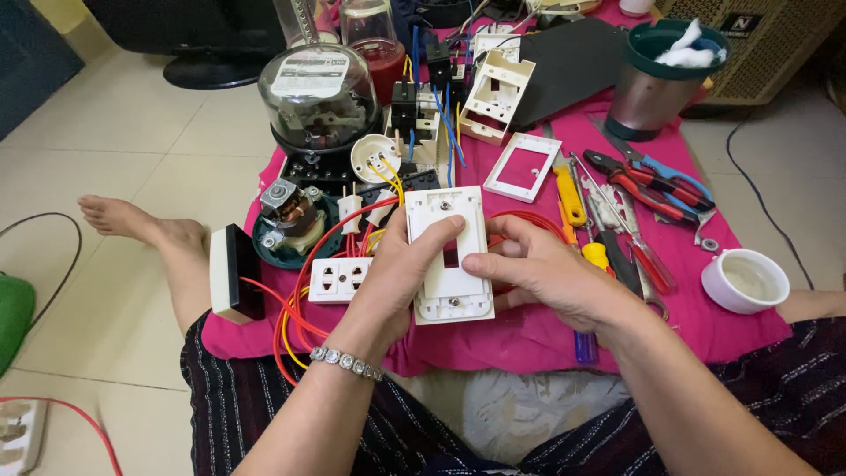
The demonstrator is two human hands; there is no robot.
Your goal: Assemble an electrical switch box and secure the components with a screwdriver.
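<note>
Both hands, L (397,273) & R (538,273), closed round white switch plate (449,282).

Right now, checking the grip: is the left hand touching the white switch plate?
Touching. Head view: the left hand thumb lies across the white switch plate front.

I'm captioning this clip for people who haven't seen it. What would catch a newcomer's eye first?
First, the white switch plate held up at centre by the left hand and right hand, over a bright pink cloth. Behind it stands a glass-domed electric meter, with red wires looping at the left and red-handled pliers at the right.
</note>
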